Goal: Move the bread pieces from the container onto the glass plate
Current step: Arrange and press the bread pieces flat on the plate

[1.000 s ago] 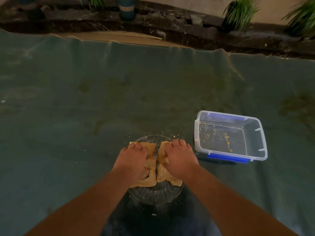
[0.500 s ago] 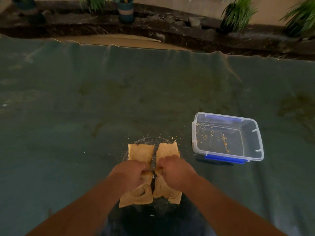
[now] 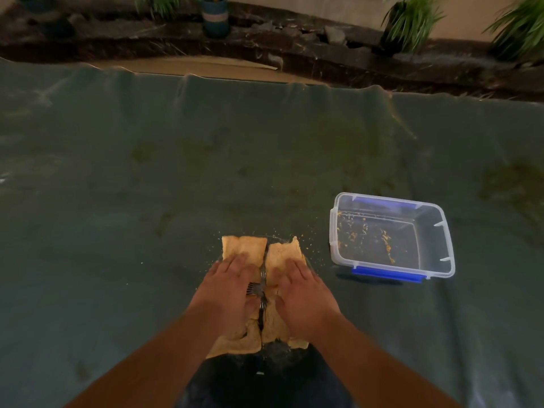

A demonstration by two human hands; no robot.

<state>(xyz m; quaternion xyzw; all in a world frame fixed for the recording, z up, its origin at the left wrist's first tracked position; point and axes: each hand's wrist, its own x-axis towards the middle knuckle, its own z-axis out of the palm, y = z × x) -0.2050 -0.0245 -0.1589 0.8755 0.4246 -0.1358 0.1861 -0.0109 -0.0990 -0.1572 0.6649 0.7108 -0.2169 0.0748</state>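
Note:
Tan bread pieces (image 3: pixel 244 247) lie in two columns on the glass plate (image 3: pixel 279 356), which sits on the green cloth just in front of me. My left hand (image 3: pixel 226 287) lies flat, fingers spread, on the left column. My right hand (image 3: pixel 301 293) rests flat on the right column (image 3: pixel 282 250). A narrow gap between the columns shows the plate's ribbed glass. The clear plastic container (image 3: pixel 393 235) with blue clips stands to the right of the plate and holds only crumbs.
A green cloth (image 3: pixel 147 187) covers the whole surface, with crumbs scattered around the plate. Beyond its far edge runs a dark stone ledge (image 3: pixel 323 51) with potted plants (image 3: pixel 410 22) and a blue pot (image 3: pixel 216 16).
Both hands went from curled near the middle of the bread to lying flat with fingers stretched forward over it. The bread columns and the container stay in place.

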